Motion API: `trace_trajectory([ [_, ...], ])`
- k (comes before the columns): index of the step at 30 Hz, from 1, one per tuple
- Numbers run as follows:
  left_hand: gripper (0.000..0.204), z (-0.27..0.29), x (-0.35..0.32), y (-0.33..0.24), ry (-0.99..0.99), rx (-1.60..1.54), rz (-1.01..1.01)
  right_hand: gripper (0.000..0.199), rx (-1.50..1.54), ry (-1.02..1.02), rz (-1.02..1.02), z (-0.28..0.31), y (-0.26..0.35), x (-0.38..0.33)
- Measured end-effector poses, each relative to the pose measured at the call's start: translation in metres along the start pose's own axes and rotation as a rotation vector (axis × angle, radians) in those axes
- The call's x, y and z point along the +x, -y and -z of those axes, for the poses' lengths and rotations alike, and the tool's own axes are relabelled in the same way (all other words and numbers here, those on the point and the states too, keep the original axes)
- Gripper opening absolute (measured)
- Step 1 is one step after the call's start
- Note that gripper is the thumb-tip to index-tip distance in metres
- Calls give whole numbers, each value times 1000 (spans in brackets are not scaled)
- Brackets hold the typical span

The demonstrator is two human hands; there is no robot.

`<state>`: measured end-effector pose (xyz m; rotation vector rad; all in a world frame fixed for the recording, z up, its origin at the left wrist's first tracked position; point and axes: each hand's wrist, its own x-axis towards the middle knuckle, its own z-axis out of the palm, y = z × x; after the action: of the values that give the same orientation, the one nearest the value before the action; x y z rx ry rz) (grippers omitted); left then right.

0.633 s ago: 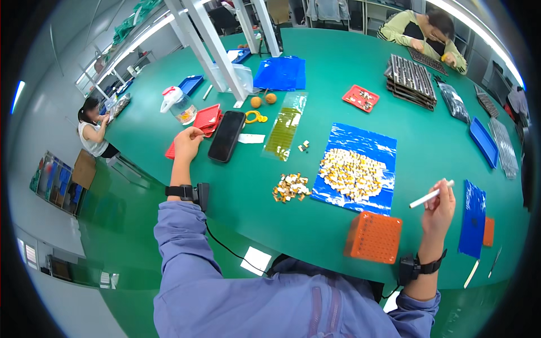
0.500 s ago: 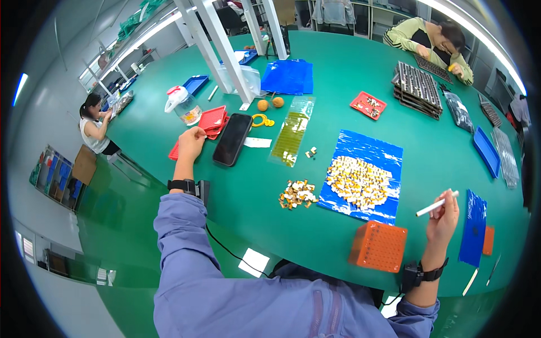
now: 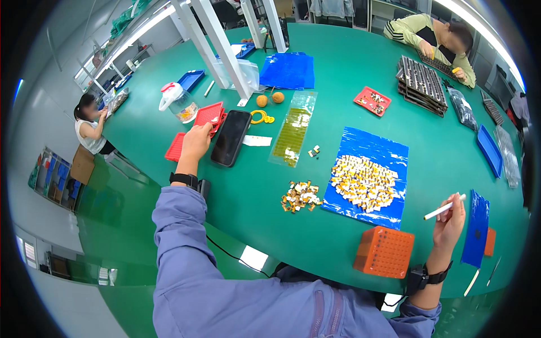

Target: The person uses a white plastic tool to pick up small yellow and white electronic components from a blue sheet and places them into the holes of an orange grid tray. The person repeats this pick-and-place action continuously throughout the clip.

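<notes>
My left hand (image 3: 195, 143) is at the near edge of a stack of red trays (image 3: 209, 114), its fingers closed against that edge and partly hidden. Another red tray (image 3: 175, 147) lies just left of this hand, and a black phone (image 3: 231, 138) lies to its right. In my right hand (image 3: 449, 223) is a slim white pen-shaped stick (image 3: 437, 213), held between the fingers above the table. Left of it, many small white and amber pieces (image 3: 365, 183) are spread on a blue sheet (image 3: 366, 142). A smaller heap of similar pieces (image 3: 301, 196) sits beside the sheet.
An orange block with holes (image 3: 385, 252) stands by the near edge. Around the table are a yellow-green film strip (image 3: 293, 128), yellow rings (image 3: 258, 117), a clear jug (image 3: 179, 103), a red tray of parts (image 3: 372, 101) and stacked dark trays (image 3: 421, 84). Two people sit at the table.
My left hand has shifted slightly right and down onto the tray stack's edge, uncovering more of the left red tray. My right hand, still holding the white stick, has moved slightly right.
</notes>
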<state>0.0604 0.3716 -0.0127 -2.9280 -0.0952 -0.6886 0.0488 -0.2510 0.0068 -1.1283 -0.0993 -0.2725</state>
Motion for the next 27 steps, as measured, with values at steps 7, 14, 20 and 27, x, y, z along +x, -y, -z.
trace_trajectory([
  [7,8,-5,4,2,90,74,10,21,7,-26,-9,-3,4,-2],
  [14,14,-8,2,-1,90,-36,-1,19,-1,-76,-35,-7,7,-3],
  [20,17,38,7,-35,12,-205,-28,19,91,12,-59,-3,9,-3],
  [27,13,126,1,-240,259,-821,-300,18,161,105,-64,-8,12,-10],
])
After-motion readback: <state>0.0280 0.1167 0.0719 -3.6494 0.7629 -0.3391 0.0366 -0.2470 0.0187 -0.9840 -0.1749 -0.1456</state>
